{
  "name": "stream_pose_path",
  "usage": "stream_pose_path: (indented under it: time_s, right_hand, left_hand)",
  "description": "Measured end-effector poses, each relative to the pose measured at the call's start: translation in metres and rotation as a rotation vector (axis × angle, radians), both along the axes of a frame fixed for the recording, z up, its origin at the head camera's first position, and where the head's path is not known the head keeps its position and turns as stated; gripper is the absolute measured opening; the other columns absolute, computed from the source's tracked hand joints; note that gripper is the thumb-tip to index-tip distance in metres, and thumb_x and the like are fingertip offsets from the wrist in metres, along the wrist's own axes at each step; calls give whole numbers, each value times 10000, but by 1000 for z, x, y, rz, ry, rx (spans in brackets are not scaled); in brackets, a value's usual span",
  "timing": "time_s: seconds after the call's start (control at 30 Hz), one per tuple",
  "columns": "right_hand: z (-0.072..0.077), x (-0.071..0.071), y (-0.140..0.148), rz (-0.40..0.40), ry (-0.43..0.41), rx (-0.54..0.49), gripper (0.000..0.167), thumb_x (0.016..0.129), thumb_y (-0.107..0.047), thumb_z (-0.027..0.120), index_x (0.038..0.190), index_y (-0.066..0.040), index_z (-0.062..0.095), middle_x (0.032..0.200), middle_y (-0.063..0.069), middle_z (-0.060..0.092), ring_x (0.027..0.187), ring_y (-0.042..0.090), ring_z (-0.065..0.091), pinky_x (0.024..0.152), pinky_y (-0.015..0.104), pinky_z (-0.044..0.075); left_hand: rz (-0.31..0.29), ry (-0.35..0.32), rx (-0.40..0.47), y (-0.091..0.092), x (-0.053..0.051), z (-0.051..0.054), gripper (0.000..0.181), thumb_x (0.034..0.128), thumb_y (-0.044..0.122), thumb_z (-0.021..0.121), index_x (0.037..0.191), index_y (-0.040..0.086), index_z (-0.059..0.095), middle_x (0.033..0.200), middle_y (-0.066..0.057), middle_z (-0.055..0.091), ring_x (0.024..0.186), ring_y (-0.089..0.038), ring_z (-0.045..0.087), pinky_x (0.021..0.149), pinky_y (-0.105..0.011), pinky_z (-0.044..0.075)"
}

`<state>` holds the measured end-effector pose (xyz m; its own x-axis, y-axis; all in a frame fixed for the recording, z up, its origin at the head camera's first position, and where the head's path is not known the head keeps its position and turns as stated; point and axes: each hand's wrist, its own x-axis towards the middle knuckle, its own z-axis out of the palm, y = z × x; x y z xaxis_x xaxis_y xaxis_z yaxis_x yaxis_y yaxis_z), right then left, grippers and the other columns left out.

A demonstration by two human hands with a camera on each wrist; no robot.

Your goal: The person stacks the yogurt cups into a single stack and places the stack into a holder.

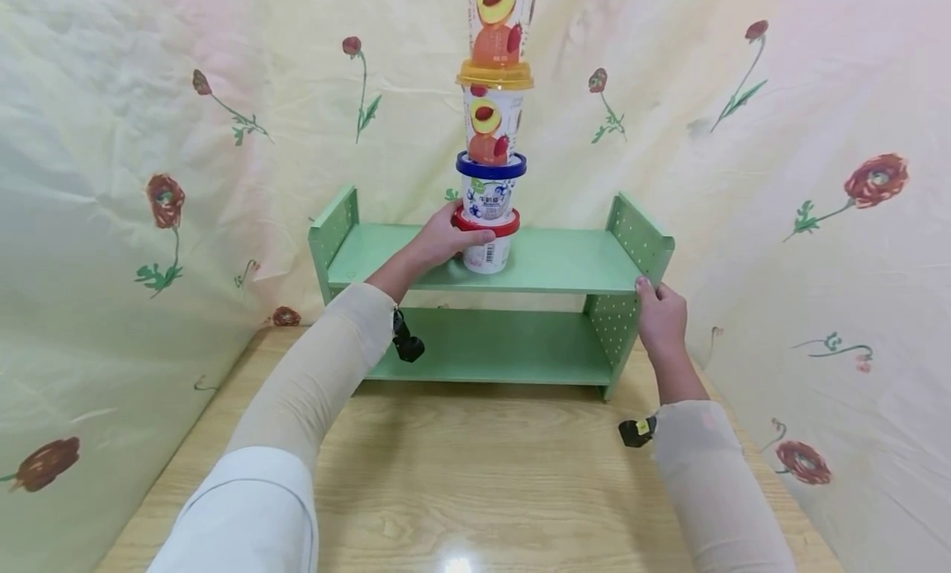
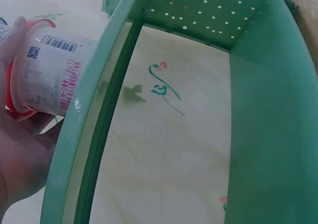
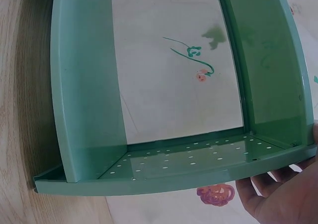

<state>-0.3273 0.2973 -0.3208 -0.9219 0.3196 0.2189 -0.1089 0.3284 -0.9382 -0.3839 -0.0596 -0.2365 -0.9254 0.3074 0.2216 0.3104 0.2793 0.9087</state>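
Note:
In the head view my left hand [image 1: 444, 239] grips the red-lidded white tub [image 1: 486, 255] near its rim, at the bottom of an upright stack. Above it stand a blue-lidded tub [image 1: 487, 195], a yellow-lidded cup with peach pictures [image 1: 492, 125] and another peach cup [image 1: 499, 28], cut off by the frame's top. The stack is over the upper board of a green two-tier shelf [image 1: 572, 255]; the left wrist view hides the bottom tub's base behind the board's edge. My right hand [image 1: 663, 317] holds the shelf's right side panel [image 3: 198, 159], thumb on its front edge.
The shelf stands on a wooden table [image 1: 475, 474], its lower board [image 1: 483, 346] just above the tabletop. Flower-printed cloth [image 1: 297, 144] hangs behind it and along both sides. A small black wrist camera [image 1: 407, 338] sits under the left cuff, another [image 1: 637, 432] at the right.

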Motion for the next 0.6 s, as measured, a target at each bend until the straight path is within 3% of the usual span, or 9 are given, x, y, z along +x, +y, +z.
stream_pose_path:
  time_s: [0.13, 0.23, 0.4, 0.6]
  right_hand:
    - [0, -2, -3, 11, -2, -1, 638, 1058, -486, 420, 1477, -7, 467, 1472, 213, 496, 1381, 360, 445, 1133, 504, 352]
    - [0, -2, -4, 18, -7, 6, 651, 1056, -495, 419, 1485, -8, 454, 1480, 218, 484, 1384, 368, 439, 1132, 510, 352]
    - [-3, -1, -1, -3, -2, 32, 645, 1056, -487, 423, 1472, 5, 468, 1448, 244, 508, 1350, 383, 473, 1118, 512, 369]
    - [-1, -3, 3, 0, 15, 56, 660, 1056, -497, 413, 1472, 13, 465, 1453, 252, 500, 1350, 393, 467, 1120, 525, 360]
  left_hand:
    - [17, 23, -20, -4, 4, 0, 920, 883, 418, 769, 1597, 221, 224, 1523, -30, 433, 1352, -225, 443, 1101, -449, 411]
    - [32, 34, -85, -10, 9, -3, 988, 875, 431, 776, 1616, 221, 157, 1566, -39, 381, 1404, -245, 387, 1119, -488, 381]
    - [86, 52, -349, -25, 23, -13, 1115, 854, 573, 736, 1634, 209, 27, 1661, -72, 217, 1510, -293, 215, 1149, -567, 301]
    - [200, 251, -715, -49, 49, -28, 1055, 908, 680, 581, 1629, 113, 58, 1684, -80, 124, 1533, -357, -60, 1212, -555, 86]
